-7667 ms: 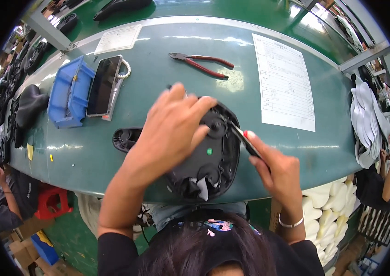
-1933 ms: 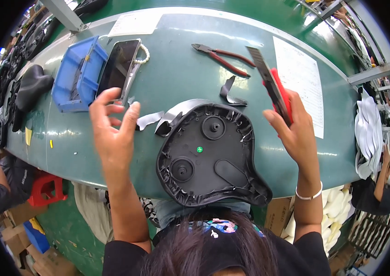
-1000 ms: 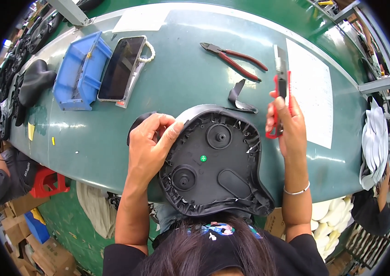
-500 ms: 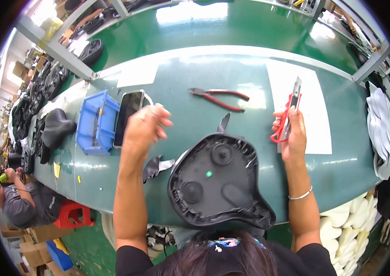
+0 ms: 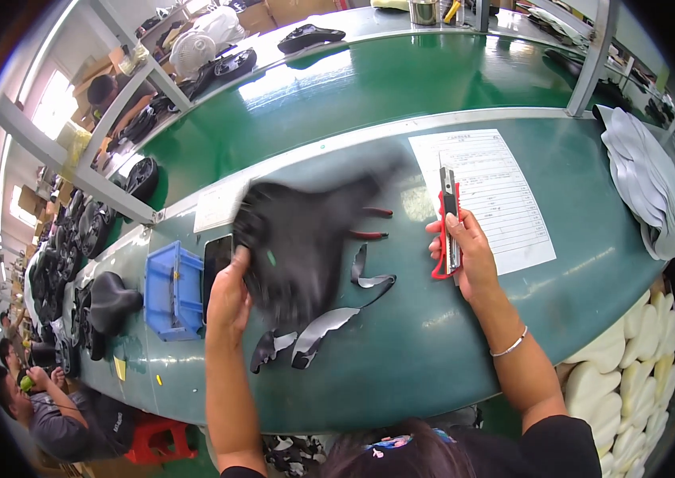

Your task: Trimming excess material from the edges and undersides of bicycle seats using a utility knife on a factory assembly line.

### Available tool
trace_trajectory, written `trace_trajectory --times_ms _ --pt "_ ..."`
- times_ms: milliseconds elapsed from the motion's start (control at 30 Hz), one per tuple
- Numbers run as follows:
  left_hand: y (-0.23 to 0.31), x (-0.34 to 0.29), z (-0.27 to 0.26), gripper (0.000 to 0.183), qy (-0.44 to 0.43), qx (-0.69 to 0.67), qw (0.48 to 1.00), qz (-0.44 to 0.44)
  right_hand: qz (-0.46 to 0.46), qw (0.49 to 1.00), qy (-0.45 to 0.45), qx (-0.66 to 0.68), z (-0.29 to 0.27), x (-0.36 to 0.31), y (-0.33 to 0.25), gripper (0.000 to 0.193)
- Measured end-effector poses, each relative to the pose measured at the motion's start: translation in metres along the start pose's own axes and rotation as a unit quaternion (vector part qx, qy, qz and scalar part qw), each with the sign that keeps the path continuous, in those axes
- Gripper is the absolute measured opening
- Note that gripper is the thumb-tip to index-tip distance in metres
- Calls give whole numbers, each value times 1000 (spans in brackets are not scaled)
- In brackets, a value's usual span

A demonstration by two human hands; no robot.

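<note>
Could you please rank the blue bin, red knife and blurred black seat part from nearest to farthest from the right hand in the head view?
1. Red knife, held in the right hand.
2. Black seat part, leftward, at the left hand.
3. Blue bin, farther left.

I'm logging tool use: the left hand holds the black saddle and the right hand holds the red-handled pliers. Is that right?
Not the tool: the left hand holds the black saddle, but the right hand holds a red utility knife. The head view shows the red-handled pliers on the table, partly hidden by the saddle.
</note>
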State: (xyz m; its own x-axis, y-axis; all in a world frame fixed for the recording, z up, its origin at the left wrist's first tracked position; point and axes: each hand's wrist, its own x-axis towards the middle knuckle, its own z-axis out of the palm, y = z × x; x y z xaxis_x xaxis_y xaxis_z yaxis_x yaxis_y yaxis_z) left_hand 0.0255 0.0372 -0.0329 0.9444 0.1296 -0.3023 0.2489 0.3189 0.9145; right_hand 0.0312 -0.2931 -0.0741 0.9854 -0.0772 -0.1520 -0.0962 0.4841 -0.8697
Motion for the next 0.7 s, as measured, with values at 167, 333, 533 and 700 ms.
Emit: trace_trajectory --times_ms 167,333,533,700 --pt "-35 -5 41 36 -65 184 973 122 -4 999 -28 -27 -2 -1 0 25" --pt "-76 -42 86 36 -229 177 953 91 107 978 -160 -73 30 -28 11 43" --pt "-61 -39 64 35 -163 27 986 28 -243 825 -187 -475 66 2 25 25" --pt "-60 -40 39 34 -165 -2 985 -55 -454 659 -125 -586 84 55 55 33"
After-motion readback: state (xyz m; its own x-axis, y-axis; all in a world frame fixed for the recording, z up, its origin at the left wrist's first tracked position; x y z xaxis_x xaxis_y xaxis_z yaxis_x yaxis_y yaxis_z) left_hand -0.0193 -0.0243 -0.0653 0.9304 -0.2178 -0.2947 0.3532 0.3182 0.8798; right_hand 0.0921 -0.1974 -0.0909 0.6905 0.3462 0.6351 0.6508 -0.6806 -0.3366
